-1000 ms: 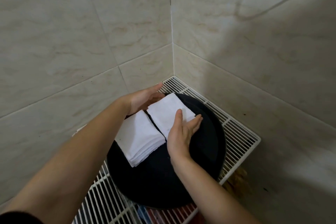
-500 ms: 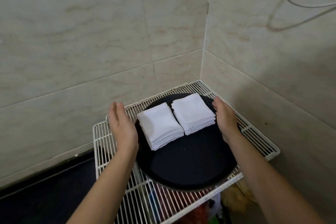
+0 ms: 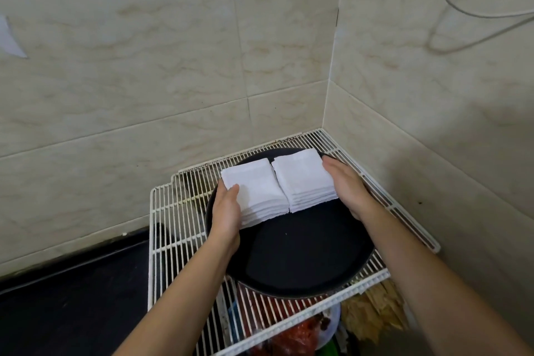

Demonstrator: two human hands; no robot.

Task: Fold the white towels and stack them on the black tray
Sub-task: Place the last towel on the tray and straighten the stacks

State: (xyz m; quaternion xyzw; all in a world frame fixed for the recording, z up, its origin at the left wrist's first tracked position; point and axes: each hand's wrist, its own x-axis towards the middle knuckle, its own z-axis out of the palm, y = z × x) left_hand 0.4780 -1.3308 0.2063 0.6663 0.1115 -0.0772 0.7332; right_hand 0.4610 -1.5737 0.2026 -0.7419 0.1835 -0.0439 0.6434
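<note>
At centre frame, on the round black tray (image 3: 303,254) atop the white wire rack (image 3: 173,225), two stacks of folded white towels (image 3: 257,191) sit side by side. Your left hand (image 3: 226,211) and right hand (image 3: 346,185) press straight-fingered against their outer sides. Soft, light, easily toppled: hold them low, from both sides.

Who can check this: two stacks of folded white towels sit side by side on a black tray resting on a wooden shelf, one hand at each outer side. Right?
Not quite. The head view shows the black tray resting on a white wire rack, not a wooden shelf. The left stack, right stack, left hand and right hand are as stated.
</note>
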